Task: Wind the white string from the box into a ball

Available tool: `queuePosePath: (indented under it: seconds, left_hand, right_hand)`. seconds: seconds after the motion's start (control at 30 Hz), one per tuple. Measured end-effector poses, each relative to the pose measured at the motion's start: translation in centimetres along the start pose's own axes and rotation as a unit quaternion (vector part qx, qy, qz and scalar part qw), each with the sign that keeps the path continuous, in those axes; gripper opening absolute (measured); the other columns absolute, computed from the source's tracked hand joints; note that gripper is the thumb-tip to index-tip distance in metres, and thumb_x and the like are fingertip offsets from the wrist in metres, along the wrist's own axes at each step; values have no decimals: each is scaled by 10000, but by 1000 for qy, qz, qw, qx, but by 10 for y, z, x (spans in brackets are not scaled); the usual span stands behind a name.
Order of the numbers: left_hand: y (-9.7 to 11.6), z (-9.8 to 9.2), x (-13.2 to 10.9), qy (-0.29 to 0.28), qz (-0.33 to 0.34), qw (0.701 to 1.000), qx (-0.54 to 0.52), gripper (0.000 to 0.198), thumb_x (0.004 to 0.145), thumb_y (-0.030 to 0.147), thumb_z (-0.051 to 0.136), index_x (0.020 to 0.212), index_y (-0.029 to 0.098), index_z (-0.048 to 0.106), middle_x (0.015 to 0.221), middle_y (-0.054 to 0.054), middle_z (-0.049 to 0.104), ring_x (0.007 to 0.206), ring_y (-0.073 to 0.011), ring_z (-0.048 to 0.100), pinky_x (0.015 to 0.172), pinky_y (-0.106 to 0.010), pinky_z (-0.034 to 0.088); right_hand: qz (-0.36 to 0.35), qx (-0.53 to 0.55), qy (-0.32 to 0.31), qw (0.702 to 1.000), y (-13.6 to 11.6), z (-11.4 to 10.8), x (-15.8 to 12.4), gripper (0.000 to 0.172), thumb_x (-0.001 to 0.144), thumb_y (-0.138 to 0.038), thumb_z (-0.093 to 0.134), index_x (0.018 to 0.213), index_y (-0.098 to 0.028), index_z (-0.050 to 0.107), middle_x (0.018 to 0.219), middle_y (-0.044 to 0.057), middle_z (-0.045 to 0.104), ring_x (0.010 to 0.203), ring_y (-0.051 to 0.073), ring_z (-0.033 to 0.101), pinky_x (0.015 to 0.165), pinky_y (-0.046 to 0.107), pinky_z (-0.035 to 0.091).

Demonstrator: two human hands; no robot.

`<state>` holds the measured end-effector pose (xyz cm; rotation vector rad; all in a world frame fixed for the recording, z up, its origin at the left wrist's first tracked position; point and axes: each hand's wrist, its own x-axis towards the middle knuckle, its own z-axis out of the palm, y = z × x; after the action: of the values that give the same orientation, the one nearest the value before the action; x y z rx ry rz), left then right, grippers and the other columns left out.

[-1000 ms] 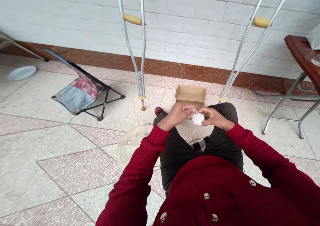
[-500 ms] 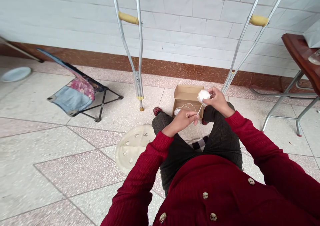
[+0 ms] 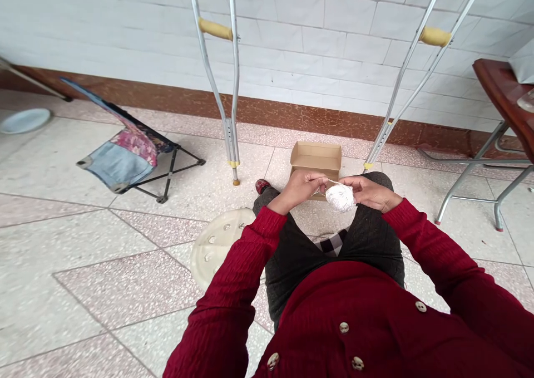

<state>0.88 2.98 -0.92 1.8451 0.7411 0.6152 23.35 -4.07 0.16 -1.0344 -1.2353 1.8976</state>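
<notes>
1. **Ball of white yarn**: held in the air between the two hands, above the lap of the person's dark trousers and just in front of the box.
2. **Right hand**: the fingers curve narrowly over the ball and grip it.
3. **Left hand**: the fingers are drawn close together and pinch a thin yarn strand, which runs across to the ball.
4. **Open cardboard box**: on the speckled tile floor, directly beyond the hands and partly hidden by them.
5. **Surroundings**: two aluminium crutches with yellow grips stand against the tiled wall, one on each side of the box. A folding chair with a patchwork seat stands at left. A round ribbed plastic disc lies beside the left knee. A table with a reddish-brown top stands at right.
</notes>
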Motion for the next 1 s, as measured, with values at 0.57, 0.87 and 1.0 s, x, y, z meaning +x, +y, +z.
queuePosePath:
  seconds: [0.57,0.87,1.0]
  left_hand:
    - [6,22,-26,-58,-53,997,1,375,903,357,511,630,141,650,657,-13,658,653,-125,571,661,-229,418]
    - [1,0,-1,41,-2,999,21,330,886,333,524,661,137,665,647,8,629,660,-125,567,648,-226,405]
    - [-13,16,-4,50,-23,998,-1,340,892,326,521,650,137,667,648,6,643,654,-123,576,664,-225,414]
  right_hand:
    - [-133,-390,292,863,8,-19,40,380,570,-187,756,922,-193,613,881,8,613,748,162,553,675,294,447]
    - [-41,-23,12,999,3,14,8,415,626,-206,779,1012,-197,629,925,19,656,765,149,607,636,257,498]
    - [-72,59,93,991,-15,12,10,448,585,-217,812,984,-187,612,909,15,636,745,140,609,625,258,534]
